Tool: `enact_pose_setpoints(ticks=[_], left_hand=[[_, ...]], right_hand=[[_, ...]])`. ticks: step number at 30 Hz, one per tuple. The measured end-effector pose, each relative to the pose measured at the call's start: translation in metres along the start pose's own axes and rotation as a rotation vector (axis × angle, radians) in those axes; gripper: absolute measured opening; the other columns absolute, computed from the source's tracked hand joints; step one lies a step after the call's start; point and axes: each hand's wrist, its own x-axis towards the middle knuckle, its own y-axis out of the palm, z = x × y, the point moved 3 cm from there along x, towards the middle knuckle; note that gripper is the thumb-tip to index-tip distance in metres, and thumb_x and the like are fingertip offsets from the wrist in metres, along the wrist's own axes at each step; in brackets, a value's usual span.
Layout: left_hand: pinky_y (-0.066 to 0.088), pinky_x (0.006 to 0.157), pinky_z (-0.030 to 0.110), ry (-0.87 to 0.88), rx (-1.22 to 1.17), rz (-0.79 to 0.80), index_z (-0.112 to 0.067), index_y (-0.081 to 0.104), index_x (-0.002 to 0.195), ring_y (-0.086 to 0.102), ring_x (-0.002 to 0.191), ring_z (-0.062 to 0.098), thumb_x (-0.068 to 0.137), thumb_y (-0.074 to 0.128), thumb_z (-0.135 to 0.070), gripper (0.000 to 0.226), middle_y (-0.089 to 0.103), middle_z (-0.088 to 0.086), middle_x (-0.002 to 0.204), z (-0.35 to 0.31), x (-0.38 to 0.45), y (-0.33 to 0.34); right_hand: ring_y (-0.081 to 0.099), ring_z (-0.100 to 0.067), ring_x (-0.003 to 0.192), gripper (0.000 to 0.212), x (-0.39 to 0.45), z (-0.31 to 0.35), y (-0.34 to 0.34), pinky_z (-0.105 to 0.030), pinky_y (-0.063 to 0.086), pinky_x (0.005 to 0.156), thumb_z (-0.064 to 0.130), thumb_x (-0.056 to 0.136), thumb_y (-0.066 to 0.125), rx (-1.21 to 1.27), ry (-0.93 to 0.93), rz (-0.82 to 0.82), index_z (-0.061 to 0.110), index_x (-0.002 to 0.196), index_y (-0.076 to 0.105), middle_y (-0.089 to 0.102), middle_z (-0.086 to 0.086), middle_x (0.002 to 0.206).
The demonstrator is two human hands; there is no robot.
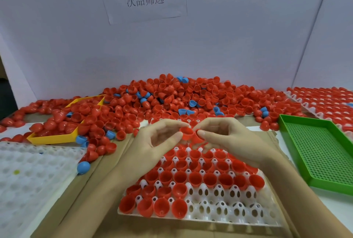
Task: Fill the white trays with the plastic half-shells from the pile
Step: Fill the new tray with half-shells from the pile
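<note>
A white tray (225,216) lies in front of me on cardboard, most of its cups holding red half-shells; cups at the near right stand bare. Above the tray's far edge my left hand (152,142) and my right hand (229,138) meet. Both pinch a red half-shell (188,132) between thumb and fingers, its open side up. Whether a second shell is nested under it I cannot tell. Behind the hands a big pile (181,96) of red half-shells with a few blue ones spreads across the table.
A yellow tray (51,138) heaped with red shells sits at the left. Nearer on the left lies another white tray (28,176), and a blue shell (83,168) beside it. A green perforated tray (322,149) stands at the right, with a filled white tray (324,100) behind it.
</note>
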Motion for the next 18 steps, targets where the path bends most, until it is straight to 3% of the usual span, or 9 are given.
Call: enact_pose_setpoints(ticks=[3,6,9,14,18], left_hand=[[0.055,0.099,0.027,-0.102,-0.116,0.009,-0.031,0.072,0.124,0.072,0.106,0.021,0.105,0.058,-0.030,0.024,0.075,0.001,0.110,0.004,0.000,0.006],[0.058,0.091,0.027,-0.131,-0.136,-0.025,-0.029,0.075,0.120,0.074,0.099,0.022,0.105,0.059,-0.027,0.022,0.076,0.002,0.106,0.008,0.000,0.011],[0.057,0.087,0.023,-0.132,-0.137,-0.033,-0.026,0.075,0.117,0.075,0.096,0.020,0.101,0.065,-0.022,0.019,0.077,0.002,0.105,0.009,0.000,0.006],[0.058,0.092,0.029,-0.038,0.074,0.016,-0.025,0.072,0.108,0.074,0.098,0.018,0.085,0.085,-0.023,0.026,0.075,-0.002,0.104,0.006,0.000,-0.005],[0.058,0.088,0.027,0.085,0.216,0.074,-0.027,0.070,0.104,0.072,0.097,0.017,0.082,0.088,-0.029,0.029,0.073,-0.007,0.099,0.006,-0.004,0.003]], right_hand=[[0.077,-0.024,0.090,0.017,0.000,-0.001,0.002,-0.029,0.061,0.084,0.016,0.096,0.076,-0.092,-0.013,-0.069,0.020,0.112,0.074,0.078,-0.005,0.105],[0.076,-0.031,0.080,0.025,0.003,-0.002,0.009,-0.038,0.063,0.079,0.000,0.094,0.074,-0.166,-0.050,-0.117,0.013,0.113,0.062,0.076,-0.013,0.097],[0.075,-0.035,0.078,0.024,0.003,0.000,0.011,-0.044,0.064,0.079,-0.004,0.096,0.070,-0.197,-0.087,-0.148,0.007,0.112,0.057,0.075,-0.016,0.097],[0.073,-0.017,0.086,0.009,0.003,0.004,0.009,-0.030,0.060,0.080,0.008,0.098,0.072,-0.277,-0.137,-0.195,0.006,0.106,0.073,0.074,0.000,0.102],[0.075,-0.016,0.091,0.015,-0.001,0.003,0.009,-0.027,0.059,0.087,0.029,0.095,0.076,-0.333,0.001,-0.021,0.018,0.105,0.079,0.078,0.001,0.097]])
